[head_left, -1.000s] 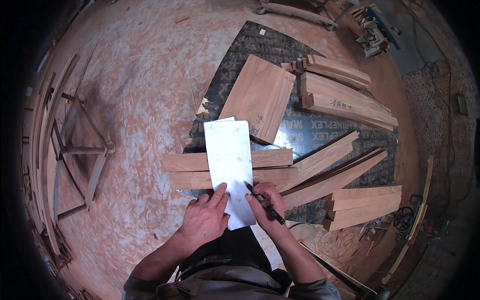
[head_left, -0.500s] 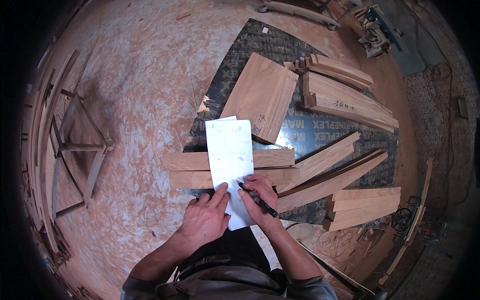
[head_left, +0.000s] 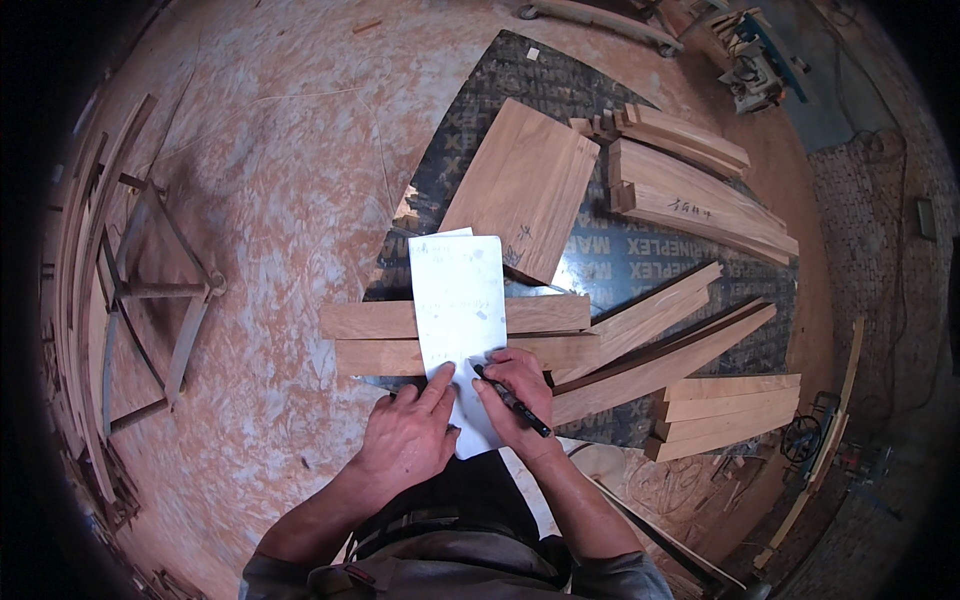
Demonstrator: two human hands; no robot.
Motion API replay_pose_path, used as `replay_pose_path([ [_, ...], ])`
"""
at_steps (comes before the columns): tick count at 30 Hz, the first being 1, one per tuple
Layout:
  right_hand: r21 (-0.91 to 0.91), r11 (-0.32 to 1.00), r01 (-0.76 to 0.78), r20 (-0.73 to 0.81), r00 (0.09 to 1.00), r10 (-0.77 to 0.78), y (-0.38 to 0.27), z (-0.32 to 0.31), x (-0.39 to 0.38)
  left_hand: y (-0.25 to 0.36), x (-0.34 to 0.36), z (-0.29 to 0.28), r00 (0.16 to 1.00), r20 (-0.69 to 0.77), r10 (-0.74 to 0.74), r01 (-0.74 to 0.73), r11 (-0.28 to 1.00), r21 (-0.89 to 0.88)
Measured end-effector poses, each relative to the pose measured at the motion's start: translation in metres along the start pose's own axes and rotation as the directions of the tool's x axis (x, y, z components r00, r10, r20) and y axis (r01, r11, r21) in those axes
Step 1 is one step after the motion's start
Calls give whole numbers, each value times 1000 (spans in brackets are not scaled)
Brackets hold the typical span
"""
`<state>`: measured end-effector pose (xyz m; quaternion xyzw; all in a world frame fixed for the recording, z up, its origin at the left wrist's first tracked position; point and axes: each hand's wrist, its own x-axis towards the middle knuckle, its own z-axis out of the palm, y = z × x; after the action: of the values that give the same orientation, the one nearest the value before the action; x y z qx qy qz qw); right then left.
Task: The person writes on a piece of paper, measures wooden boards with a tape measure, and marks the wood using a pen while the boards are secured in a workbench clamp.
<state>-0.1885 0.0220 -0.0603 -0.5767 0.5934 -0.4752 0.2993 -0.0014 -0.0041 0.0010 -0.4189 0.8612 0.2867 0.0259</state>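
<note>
Two wooden strips [head_left: 368,321] poking out at left | left hand [head_left: 410,430] half-spread, resting lightly, gripping nothing | white paper [head_left: 460,290] right under it, laid across the strips | and here's the right hand [head_left: 525,384], curled snugly round a black pen [head_left: 525,413], tip down at the paper | curved boards [head_left: 682,358] fanning out further right

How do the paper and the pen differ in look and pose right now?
Colour: the paper is mostly white, the pen mostly black. Shape: the paper is a broad, long sheet; the pen is slim and shorter. Pose: the paper lies under fingers of the left hand, crossing over two wooden strips; the pen slants in the right hand's grip. Shared: a hand touches each.
</note>
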Motion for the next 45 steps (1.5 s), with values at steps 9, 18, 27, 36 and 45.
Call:
replay_pose_path([
  [9, -9, 1000, -4, 7, 1000, 4, 4, 1, -1, 0, 6, -1, 999, 34, -1, 1, 1000, 9],
  [18, -10, 1000, 11, 11, 1000, -11, 5, 1, -1, -1, 7, -2, 999, 40, -3, 3, 1000, -10],
  [27, -48, 999, 22, 38, 999, -20, 6, 1, 0, -1, 8, -3, 999, 51, -8, 8, 1000, -6],
  [36, -44, 999, 20, 43, 999, -19, 3, 1, 1, -1, 7, -2, 999, 45, -6, 6, 1000, 4],
  [45, -31, 999, 21, 18, 1000, -20, 2, 0, 2, -2, 7, -1, 1000, 15, -1, 1, 1000, -3],
])
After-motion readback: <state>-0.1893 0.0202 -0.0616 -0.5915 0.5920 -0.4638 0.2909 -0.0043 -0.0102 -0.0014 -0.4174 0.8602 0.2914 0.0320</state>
